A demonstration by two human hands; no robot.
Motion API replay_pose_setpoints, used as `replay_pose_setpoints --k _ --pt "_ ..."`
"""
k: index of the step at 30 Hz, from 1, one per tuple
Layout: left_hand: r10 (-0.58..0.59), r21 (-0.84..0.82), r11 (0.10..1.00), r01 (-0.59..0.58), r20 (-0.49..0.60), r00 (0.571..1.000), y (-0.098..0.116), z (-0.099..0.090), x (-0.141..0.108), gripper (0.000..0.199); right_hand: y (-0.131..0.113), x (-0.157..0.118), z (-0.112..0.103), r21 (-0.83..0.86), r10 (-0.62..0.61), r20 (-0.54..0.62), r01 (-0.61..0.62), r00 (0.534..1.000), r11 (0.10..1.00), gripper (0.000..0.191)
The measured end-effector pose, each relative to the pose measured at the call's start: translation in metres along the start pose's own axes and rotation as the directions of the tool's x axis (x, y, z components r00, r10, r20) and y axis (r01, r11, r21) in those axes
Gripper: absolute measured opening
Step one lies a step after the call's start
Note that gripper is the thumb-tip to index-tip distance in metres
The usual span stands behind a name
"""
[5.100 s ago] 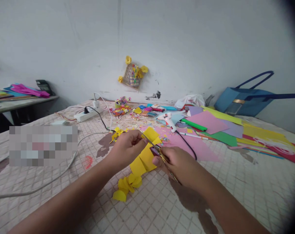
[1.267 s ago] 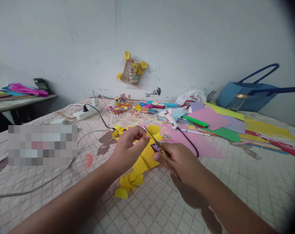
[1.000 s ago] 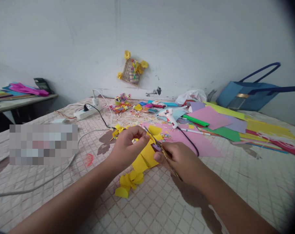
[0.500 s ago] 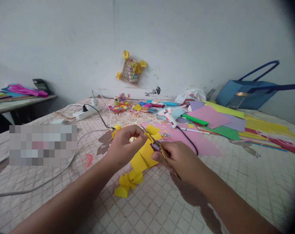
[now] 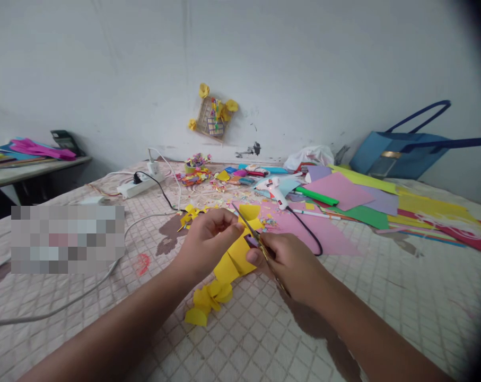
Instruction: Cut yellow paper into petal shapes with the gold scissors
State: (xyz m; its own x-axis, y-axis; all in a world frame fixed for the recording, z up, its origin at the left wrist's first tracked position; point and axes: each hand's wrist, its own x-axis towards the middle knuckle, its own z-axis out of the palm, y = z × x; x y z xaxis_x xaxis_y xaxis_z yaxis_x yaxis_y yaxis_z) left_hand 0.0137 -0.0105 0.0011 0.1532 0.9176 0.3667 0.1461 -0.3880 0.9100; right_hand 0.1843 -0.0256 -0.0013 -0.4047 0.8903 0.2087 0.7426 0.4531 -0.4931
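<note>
My right hand [image 5: 294,265] is closed around the handles of gold-handled scissors [image 5: 256,237], whose blades point up and to the left. Close to the blades, my left hand [image 5: 210,239] has thumb and fingers pinched together. What it holds, if anything, is hidden or too small to make out. Beneath both hands lie cut yellow paper pieces [image 5: 226,268]. A small cluster of yellow paper petals [image 5: 211,296] rests on the cloth nearer to me, and more yellow scraps [image 5: 190,215] lie just beyond my left hand.
A white glue gun [image 5: 275,191] with a black cord lies behind pink paper [image 5: 304,228]. Coloured sheets [image 5: 343,190] and a blue bag [image 5: 399,154] are at the right. A power strip [image 5: 140,185] and cables lie at the left. A decorated frame [image 5: 210,119] hangs on the wall.
The scissors blades have come slightly away from the left fingertips and show more fully. Both hands stay nearly in place; the view has shifted a little.
</note>
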Motion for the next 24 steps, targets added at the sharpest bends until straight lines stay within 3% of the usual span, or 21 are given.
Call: replay_pose_setpoints --k 11,24 --pt "-0.055 -0.203 0.977 0.064 0.051 0.997 0.0056 0.0055 -0.0008 0.004 0.0009 -0.0011 0.0044 0.001 -0.008 -0.013 0.008 1.000 1.000 0.046" --pt "-0.111 -0.230 0.965 0.126 0.079 0.991 0.0082 0.0058 0.0001 0.008 0.0009 0.0001 0.0045 -0.005 0.000 -0.025 0.000 1.000 1.000 0.051"
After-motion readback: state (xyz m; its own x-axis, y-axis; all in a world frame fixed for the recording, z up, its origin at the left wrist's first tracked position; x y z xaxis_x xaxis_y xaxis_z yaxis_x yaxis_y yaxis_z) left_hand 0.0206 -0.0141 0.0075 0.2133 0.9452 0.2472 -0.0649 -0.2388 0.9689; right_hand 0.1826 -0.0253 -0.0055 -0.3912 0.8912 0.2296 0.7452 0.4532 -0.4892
